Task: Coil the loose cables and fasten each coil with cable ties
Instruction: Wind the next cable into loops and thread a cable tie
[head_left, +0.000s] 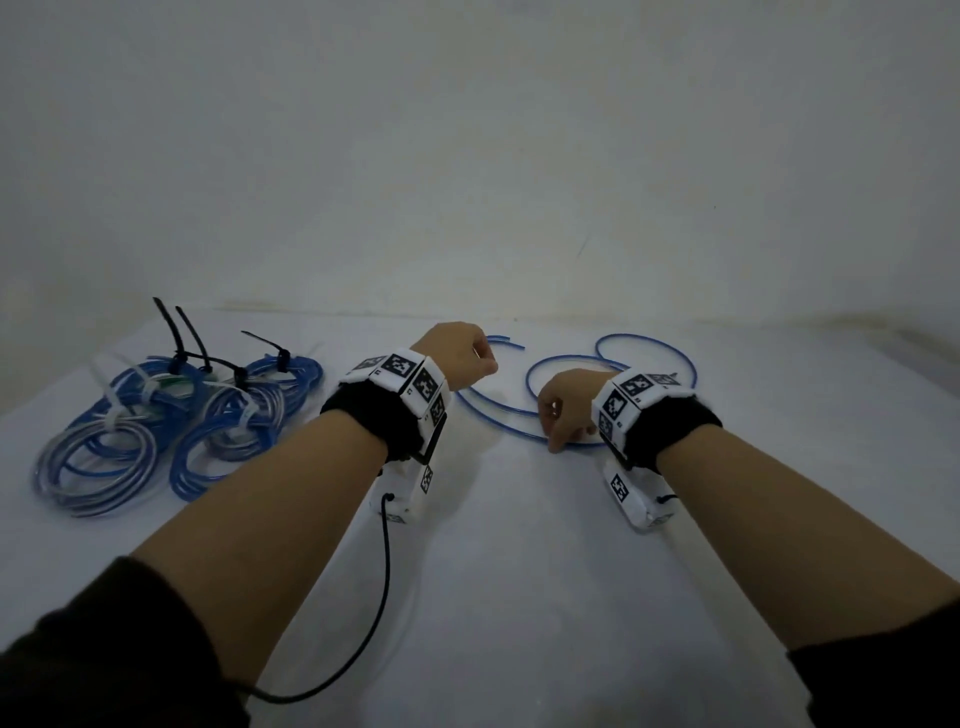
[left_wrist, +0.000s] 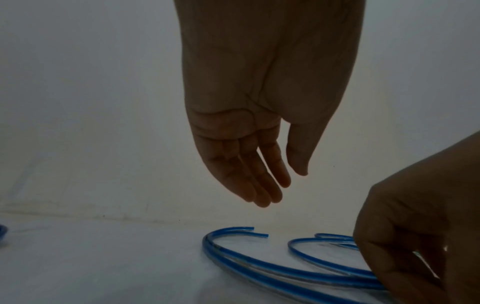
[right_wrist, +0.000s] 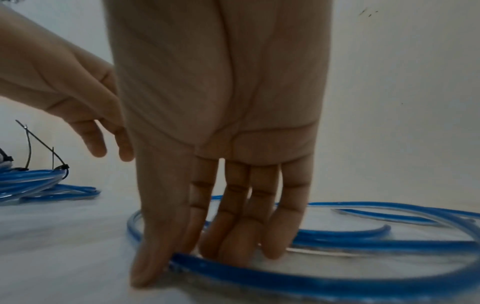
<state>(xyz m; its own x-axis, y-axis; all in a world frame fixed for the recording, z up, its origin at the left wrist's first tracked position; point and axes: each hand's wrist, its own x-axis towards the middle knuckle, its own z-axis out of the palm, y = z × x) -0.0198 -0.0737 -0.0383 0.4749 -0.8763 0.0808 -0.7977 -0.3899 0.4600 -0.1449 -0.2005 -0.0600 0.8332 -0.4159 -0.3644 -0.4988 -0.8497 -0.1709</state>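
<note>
A loose blue cable (head_left: 566, 356) lies in open loops on the white table (head_left: 519, 571), its two cut ends (left_wrist: 233, 229) pointing right near the wall. My right hand (head_left: 566, 410) stands on its fingertips over the near strand (right_wrist: 311, 281). The thumb (right_wrist: 145, 267) is on the strand's outer side and the fingers (right_wrist: 233, 236) on its inner side, pinching it against the table. My left hand (head_left: 457, 358) hovers above the cable's left bend, fingers (left_wrist: 259, 185) relaxed and holding nothing.
Several tied coils of blue and clear cable (head_left: 171, 426) lie at the far left, black tie tails (head_left: 182, 332) sticking up. A pale wall runs close behind the table. A black cord (head_left: 384, 571) hangs from my left wrist camera.
</note>
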